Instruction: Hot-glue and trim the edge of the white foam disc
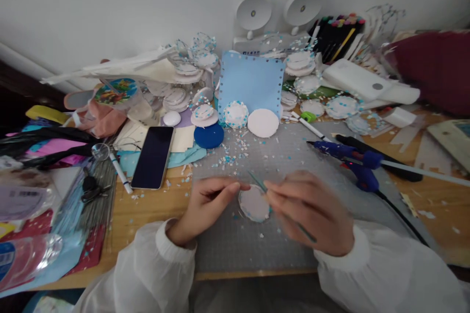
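A small round white disc [254, 203] with blue and white bits round its rim lies on the grey cutting mat [223, 254]. My left hand [211, 203] is at the disc's left upper edge, thumb and forefinger pressed together; whatever is between the tips is too small to make out. Slim greenish tweezers [258, 182] are in my right hand [312, 210], which is blurred by motion. They slant across the disc's upper right, with the tip pointing up and left. Blue and white crumbs [231, 159] are scattered on the mat beyond the disc.
A blue glue gun [352, 156] lies at right, its cord trailing forward. Left are a phone [153, 156], a white pen [120, 173] and keys [93, 186]. Behind stand a light blue card [251, 80], decorated white discs [235, 114] and a two-headed lamp [254, 12].
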A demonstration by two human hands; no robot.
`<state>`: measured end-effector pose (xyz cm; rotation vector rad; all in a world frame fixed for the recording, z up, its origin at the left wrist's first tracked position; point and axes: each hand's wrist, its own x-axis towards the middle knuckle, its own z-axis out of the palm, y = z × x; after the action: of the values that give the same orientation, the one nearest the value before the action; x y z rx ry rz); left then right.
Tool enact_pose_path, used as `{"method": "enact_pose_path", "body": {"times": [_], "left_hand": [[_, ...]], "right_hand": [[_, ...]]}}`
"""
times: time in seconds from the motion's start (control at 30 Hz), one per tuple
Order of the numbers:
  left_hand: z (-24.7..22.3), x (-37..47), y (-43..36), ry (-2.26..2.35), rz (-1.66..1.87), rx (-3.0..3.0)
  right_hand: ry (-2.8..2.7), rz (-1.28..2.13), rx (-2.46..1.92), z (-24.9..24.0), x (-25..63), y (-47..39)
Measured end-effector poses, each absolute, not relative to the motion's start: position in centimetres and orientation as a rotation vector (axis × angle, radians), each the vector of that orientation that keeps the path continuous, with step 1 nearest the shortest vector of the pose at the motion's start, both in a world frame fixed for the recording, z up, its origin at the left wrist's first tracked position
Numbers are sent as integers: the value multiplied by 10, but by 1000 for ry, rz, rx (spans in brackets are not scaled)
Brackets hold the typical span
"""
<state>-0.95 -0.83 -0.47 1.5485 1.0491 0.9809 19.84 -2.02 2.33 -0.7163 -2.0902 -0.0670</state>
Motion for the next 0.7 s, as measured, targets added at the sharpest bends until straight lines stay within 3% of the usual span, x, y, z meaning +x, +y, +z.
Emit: {"method": "enact_pose_path", "body": {"times": [0.2, 0.4, 0.53, 0.7], "left_hand": [[-7, -9, -11, 898, 906, 1247], [-16, -10, -9, 902, 951, 1103], [-18, -11, -9, 945, 1002, 1108], [-19, -11, -9, 954, 989, 1121]], "right_hand": [[-2276, -340, -564, 21, 171, -33], [-2275, -110, -788, 19, 166, -38], [-2023, -43, -1019, 20, 203, -55], [-1326, -192, -1522, -10, 276, -72]]}}
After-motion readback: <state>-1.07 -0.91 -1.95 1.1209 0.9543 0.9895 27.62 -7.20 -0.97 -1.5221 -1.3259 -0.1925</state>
